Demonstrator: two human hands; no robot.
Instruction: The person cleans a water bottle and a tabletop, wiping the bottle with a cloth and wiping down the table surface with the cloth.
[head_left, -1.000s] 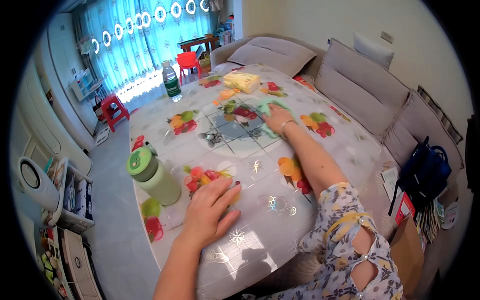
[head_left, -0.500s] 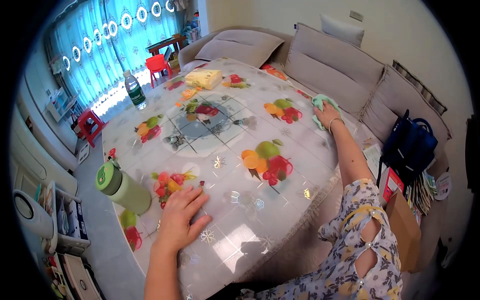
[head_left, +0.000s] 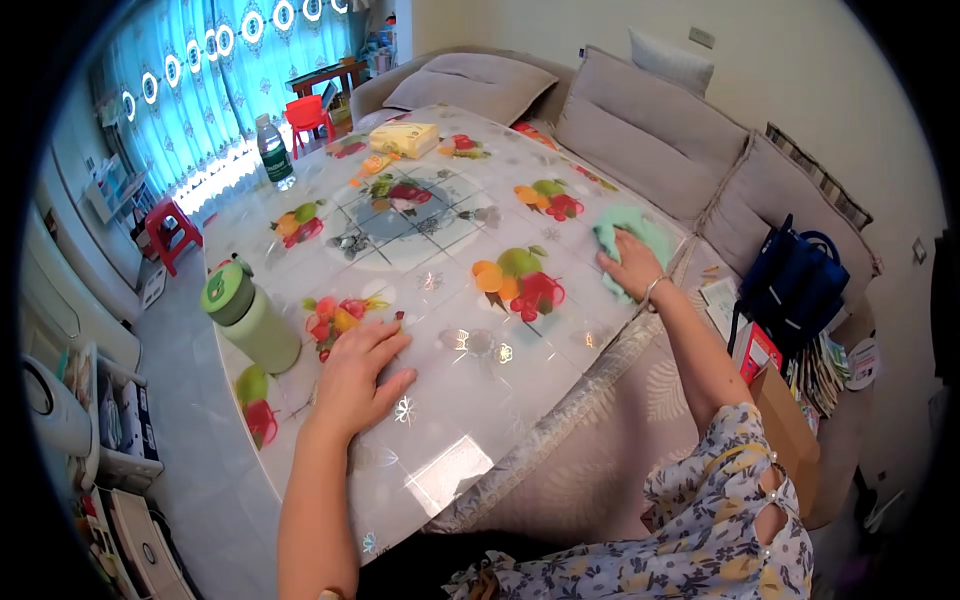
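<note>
My right hand [head_left: 632, 265] presses a mint-green cleaning cloth [head_left: 655, 236] onto the tablecloth near the table's right edge, fingers bent over it. Part of the cloth spreads out beyond the fingertips. Flat on the clear, fruit-printed tablecloth [head_left: 420, 310] lies my left hand [head_left: 362, 375], open, thumb apart and nothing in it. Just left of it stands a light green flask [head_left: 262, 330] with a green lid. Farther back are a clear water bottle [head_left: 274, 155] with a dark green label and a yellow tissue pack [head_left: 404, 139].
A grey sofa with large cushions [head_left: 650, 125] runs along the table's far right side. On it sit a dark blue bag [head_left: 795, 285], magazines [head_left: 820, 375] and a cardboard box [head_left: 785, 430]. A red stool [head_left: 172, 235] and a white shelf unit [head_left: 118, 420] stand on the left.
My right hand has drawn the cloth nearer to me along the right edge, and the cloth is more spread out. My left hand stays flat beside the flask. The view has shifted slightly.
</note>
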